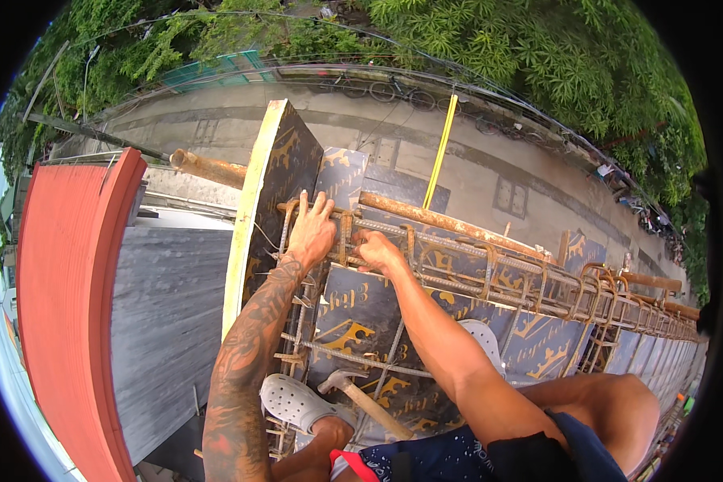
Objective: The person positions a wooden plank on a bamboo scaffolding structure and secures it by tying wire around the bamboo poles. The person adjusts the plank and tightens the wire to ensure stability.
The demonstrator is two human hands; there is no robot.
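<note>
A paved street [498, 161] lies below, beyond the upright board [296, 157]. Steadying the cage [490, 271] with one hand while the other works likely serves best. The cage runs right from the board, beneath both hands: the left hand [312, 229], fingers loosely spread, rests on it beside the board; the right hand [379, 251], farther from the board, curls in; I cannot tell what it holds.

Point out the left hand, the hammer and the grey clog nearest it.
Left hand [311, 233]: head view, on the back of the hand.
Hammer [376, 408]: head view, on its wooden handle.
Grey clog [297, 402]: head view, on its perforated upper.
</note>
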